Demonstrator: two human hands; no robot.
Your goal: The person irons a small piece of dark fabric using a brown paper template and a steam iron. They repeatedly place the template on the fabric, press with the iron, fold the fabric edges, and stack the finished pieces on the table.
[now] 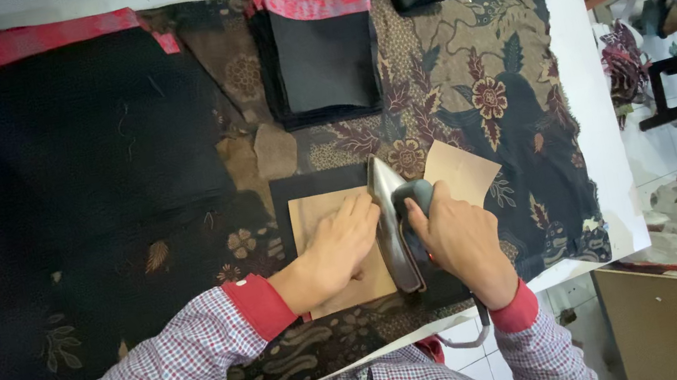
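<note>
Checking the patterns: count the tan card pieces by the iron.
2: one tan card piece under the left hand, another beyond the iron; others may be hidden.

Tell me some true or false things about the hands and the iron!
1. The right hand grips the handle of the iron. True.
2. The left hand lies flat on a tan paper piece. True.
3. The iron stands on the white floor tiles. False: it is on the black fabric piece on the table.
4. The sleeves have blue cuffs. False: the checked sleeves end in red cuffs.
5. A stack of black fabric lies beyond the iron. True.
</note>
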